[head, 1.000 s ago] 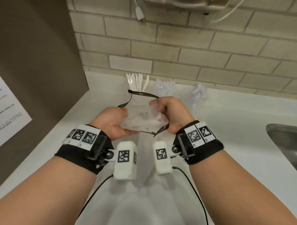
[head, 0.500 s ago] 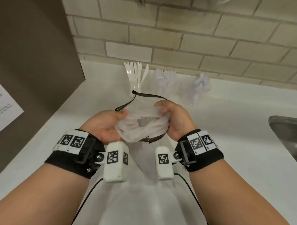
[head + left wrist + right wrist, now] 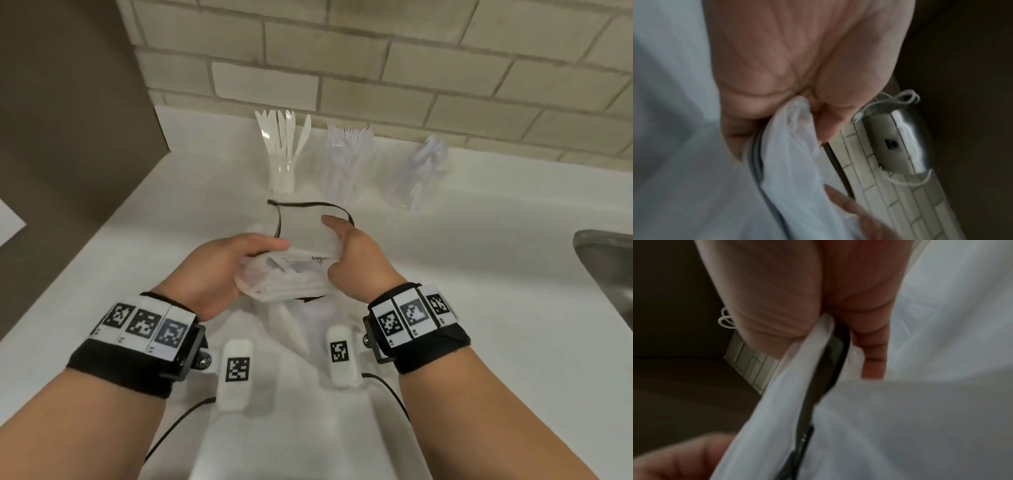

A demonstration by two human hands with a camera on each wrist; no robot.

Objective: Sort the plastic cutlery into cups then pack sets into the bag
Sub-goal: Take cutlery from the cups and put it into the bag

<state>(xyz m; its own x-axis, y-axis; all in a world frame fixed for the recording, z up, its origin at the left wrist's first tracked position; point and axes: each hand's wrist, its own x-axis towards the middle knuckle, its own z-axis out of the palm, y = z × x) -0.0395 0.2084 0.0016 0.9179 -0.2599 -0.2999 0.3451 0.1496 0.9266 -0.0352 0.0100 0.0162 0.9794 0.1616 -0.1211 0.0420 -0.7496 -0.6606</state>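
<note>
A clear plastic bag (image 3: pixel 291 274) with a black drawstring (image 3: pixel 308 205) hangs between both hands above the white counter, with white cutlery showing through its film. My left hand (image 3: pixel 236 263) grips the bag's left side; the left wrist view shows the film (image 3: pixel 793 154) bunched in its fingers. My right hand (image 3: pixel 346 253) pinches the right side, where film and black band (image 3: pixel 830 363) run under the thumb. At the back stand three clear cups: knives (image 3: pixel 282 154), forks (image 3: pixel 346 157) and spoons (image 3: pixel 421 171).
The white counter (image 3: pixel 479 274) runs to a tiled wall (image 3: pixel 376 68) behind the cups. A brown panel (image 3: pixel 68 102) closes the left side. A steel sink (image 3: pixel 609 274) opens at the right edge. A paper sheet (image 3: pixel 8 226) hangs on the left.
Both hands have gathered the bag tighter and lowered it a little toward me; the drawstring loop now stands up behind the hands. The head view has tilted down and come closer.
</note>
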